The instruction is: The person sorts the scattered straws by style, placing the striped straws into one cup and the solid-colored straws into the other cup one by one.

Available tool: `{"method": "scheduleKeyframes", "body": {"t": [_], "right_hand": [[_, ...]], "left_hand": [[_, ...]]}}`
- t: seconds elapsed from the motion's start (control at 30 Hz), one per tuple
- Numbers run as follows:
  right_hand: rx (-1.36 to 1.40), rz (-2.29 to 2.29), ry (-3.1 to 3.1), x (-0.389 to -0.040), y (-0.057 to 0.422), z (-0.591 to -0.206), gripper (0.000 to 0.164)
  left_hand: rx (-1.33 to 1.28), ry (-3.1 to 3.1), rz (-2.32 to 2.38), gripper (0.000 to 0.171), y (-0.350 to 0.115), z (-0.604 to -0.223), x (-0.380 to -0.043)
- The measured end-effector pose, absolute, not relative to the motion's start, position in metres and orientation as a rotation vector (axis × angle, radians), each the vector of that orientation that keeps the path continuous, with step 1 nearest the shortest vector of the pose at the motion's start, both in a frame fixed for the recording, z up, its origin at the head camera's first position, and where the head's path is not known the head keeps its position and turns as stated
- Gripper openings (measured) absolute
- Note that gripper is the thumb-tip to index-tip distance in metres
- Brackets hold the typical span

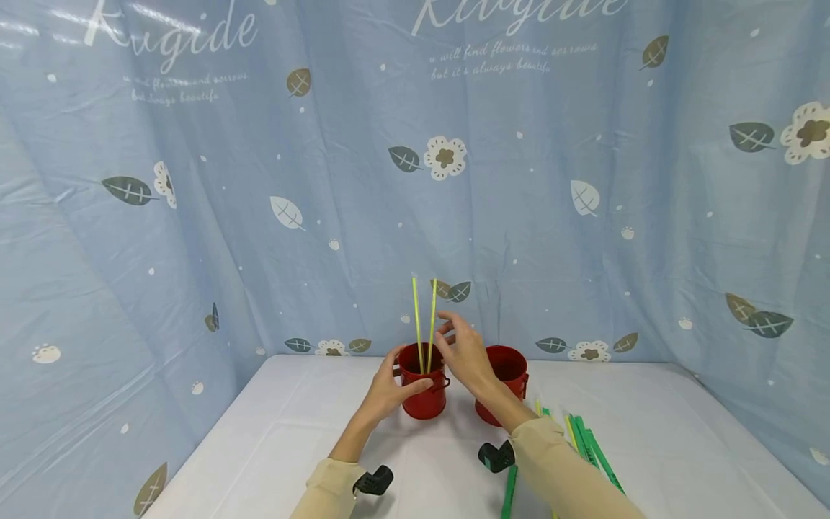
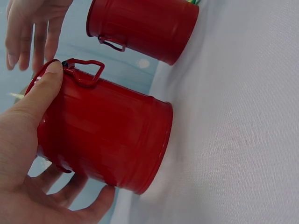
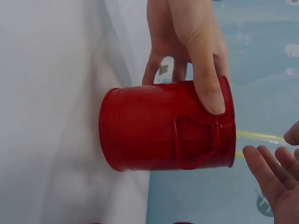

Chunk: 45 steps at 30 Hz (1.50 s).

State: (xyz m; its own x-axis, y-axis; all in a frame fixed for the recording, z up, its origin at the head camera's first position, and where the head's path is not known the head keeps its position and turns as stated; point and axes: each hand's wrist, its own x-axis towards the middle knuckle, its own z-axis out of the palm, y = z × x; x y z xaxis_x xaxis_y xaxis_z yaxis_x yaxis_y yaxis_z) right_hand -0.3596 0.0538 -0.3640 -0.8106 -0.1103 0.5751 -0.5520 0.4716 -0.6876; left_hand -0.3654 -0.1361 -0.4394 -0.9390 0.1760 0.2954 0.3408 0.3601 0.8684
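Note:
A red metal pail (image 1: 424,400) with small wire side handles stands on the white table, two thin yellow sticks (image 1: 417,317) rising out of it. My left hand (image 1: 385,393) grips this pail, the thumb over the near side by the rim and the fingers around the far side. Beside the sticks, above the rim, is my right hand (image 1: 463,353); its fingers are loosely bent and hold nothing. In the right wrist view the fingertips (image 3: 254,156) are close to the sticks; whether they touch cannot be told. The sticks' lower ends are hidden inside the pail.
A second red pail (image 1: 509,364) stands just to the right, partly behind the right forearm. Several green strips (image 1: 599,454) and yellow sticks (image 1: 571,431) lie at the table's right front, partly under the right sleeve. A blue patterned curtain (image 1: 363,180) hangs behind the table.

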Motion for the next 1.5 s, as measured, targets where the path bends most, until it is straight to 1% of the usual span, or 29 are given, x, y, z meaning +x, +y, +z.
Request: {"method": "scheduleKeyframes", "body": {"t": [0.33,0.6,0.87,1.13,1.23,1.37,1.5], "right_hand": [[0.627,1.348,-2.238,-0.336,0.077,-0.358,0.042],[0.657,1.32,-2.219,-0.315,0.104,-0.367,0.043],[0.627,1.267,-2.213,-0.297,0.137,-0.372,0.046],[0.553,1.127,-2.302,-0.28,0.169,-0.373,0.048],[0.486,1.046,-2.373,-0.275,0.179,-0.374,0.05],[0.383,0.961,-2.494,-0.27,0.191,-0.378,0.05],[0.311,0.946,-2.602,-0.266,0.202,-0.38,0.049]], "left_hand": [[-0.462,-2.461,-1.626,0.095,-0.138,-0.439,-0.363],[-0.478,-2.461,-1.61,0.093,-0.14,-0.444,-0.364],[-0.505,-2.448,-1.625,0.09,-0.139,-0.442,-0.365],[-0.516,-2.443,-1.648,0.092,-0.138,-0.44,-0.364],[-0.511,-2.439,-1.661,0.093,-0.138,-0.44,-0.364],[-0.501,-2.438,-1.661,0.09,-0.137,-0.441,-0.364],[-0.493,-2.451,-1.654,0.089,-0.137,-0.437,-0.36]]}}
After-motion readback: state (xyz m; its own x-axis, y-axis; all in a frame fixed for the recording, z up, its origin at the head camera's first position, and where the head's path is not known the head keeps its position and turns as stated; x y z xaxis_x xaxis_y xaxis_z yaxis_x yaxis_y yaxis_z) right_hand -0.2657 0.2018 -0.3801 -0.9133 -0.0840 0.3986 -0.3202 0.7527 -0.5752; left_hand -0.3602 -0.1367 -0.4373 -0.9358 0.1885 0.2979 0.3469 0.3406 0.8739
